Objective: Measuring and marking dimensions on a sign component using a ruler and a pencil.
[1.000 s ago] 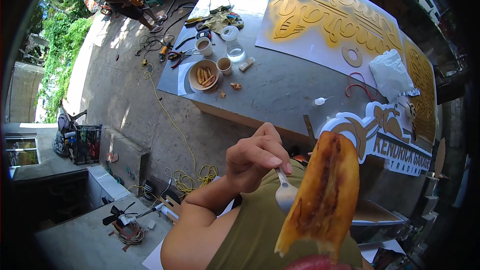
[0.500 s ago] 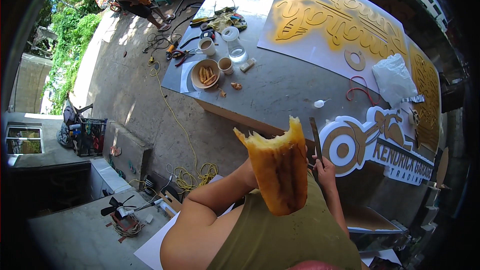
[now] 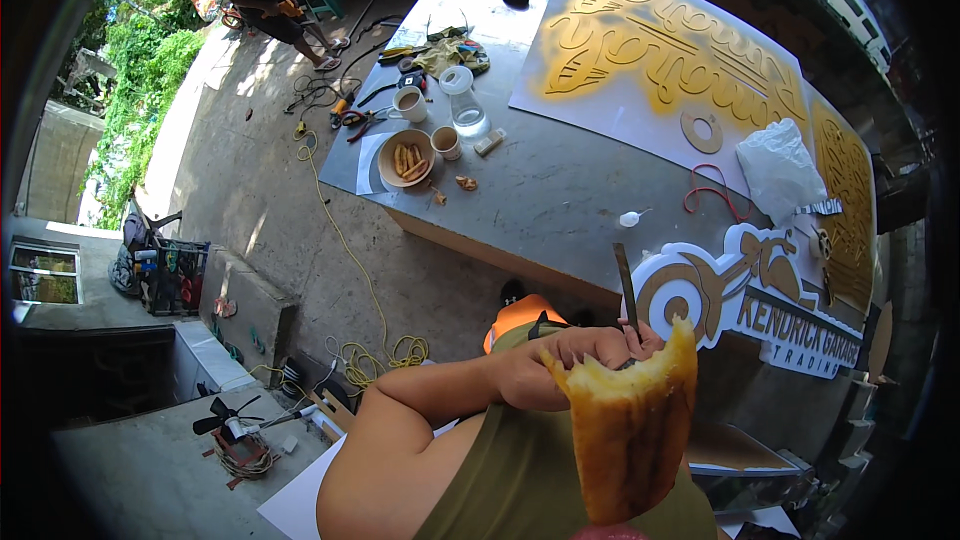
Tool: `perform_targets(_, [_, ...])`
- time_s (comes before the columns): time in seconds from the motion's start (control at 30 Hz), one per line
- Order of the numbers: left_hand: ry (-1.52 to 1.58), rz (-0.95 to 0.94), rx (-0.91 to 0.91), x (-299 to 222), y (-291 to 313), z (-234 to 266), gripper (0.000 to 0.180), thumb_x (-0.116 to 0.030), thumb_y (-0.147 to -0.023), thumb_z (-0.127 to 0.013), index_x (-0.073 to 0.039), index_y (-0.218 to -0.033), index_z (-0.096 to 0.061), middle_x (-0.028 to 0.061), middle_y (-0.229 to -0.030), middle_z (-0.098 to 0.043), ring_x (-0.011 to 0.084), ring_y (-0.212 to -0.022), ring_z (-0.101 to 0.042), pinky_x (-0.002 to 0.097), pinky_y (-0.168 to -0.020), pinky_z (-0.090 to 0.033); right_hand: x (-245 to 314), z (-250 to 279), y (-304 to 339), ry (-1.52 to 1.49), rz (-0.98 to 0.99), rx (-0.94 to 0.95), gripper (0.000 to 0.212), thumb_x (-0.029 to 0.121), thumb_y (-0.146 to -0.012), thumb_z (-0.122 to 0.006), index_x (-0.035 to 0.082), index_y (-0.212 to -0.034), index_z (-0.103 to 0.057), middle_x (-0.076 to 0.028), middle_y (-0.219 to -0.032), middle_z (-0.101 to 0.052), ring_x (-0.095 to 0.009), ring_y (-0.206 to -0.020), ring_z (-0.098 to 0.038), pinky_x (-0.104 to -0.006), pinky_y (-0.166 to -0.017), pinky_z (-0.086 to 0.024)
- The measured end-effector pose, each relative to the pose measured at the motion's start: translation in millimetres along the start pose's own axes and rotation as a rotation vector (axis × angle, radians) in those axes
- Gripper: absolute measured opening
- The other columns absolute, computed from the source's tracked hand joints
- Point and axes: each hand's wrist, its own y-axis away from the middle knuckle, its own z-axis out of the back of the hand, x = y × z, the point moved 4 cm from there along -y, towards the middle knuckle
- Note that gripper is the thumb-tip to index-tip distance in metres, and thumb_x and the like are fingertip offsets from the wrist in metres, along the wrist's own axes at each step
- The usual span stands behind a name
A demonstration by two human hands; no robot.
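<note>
A bitten piece of golden-brown fried food [image 3: 632, 430] looms close in front of the view at the lower right, no hand visibly on it. Behind its torn upper end, my left hand [image 3: 560, 362] reaches across to the right, fingers curled against my right hand; what they grip, if anything, is hidden. Only the fingers of my right hand [image 3: 646, 338] show past the food. They are closed around the lower end of a narrow dark flat strip [image 3: 625, 280], which points up beside a white and brown motorcycle-shaped sign [image 3: 672, 306].
On the grey table [image 3: 540, 190] stand a bowl of fried food [image 3: 381, 162], two cups, a clear jug [image 3: 463, 100], tools and a white plastic bag [image 3: 778, 168]. A gold-sprayed lettering panel [image 3: 620, 50] lies at the back. Yellow cable [image 3: 365, 270] trails over the floor; another person works far left.
My left hand has moved right, out from behind the food to my right hand. The food has shifted down and right in view, covering most of my right arm.
</note>
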Motion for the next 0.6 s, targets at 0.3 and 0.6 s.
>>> perform_targets(0.3, [0.067,0.064,0.085,11,10,2,0.020,-0.027,-0.103,-0.060,-0.009,-0.105,-0.051,0.0038,-0.110,-0.053,0.0207,-0.109,-0.043,0.0390,-0.107,-0.026,5,-11,5,0.071,0.137,-0.105,0.021,0.010,-0.102,-0.056,0.001,-0.113,-0.071,-0.002,-0.069,-0.060,-0.009,-0.064,-0.056,-0.0288,-0.062,-0.047])
perform_targets(0.6, [-0.091,0.134,0.273,13,16,-6,0.016,-0.016,-0.107,-0.050,-0.004,-0.109,-0.060,0.0039,-0.080,-0.055,0.0180,-0.066,-0.046,0.0340,-0.065,-0.035,-10,-6,4,0.003,0.012,0.025,0.021,0.010,-0.101,-0.057,0.000,-0.111,-0.072,-0.004,-0.068,-0.060,-0.010,-0.063,-0.056,-0.0299,-0.061,-0.047])
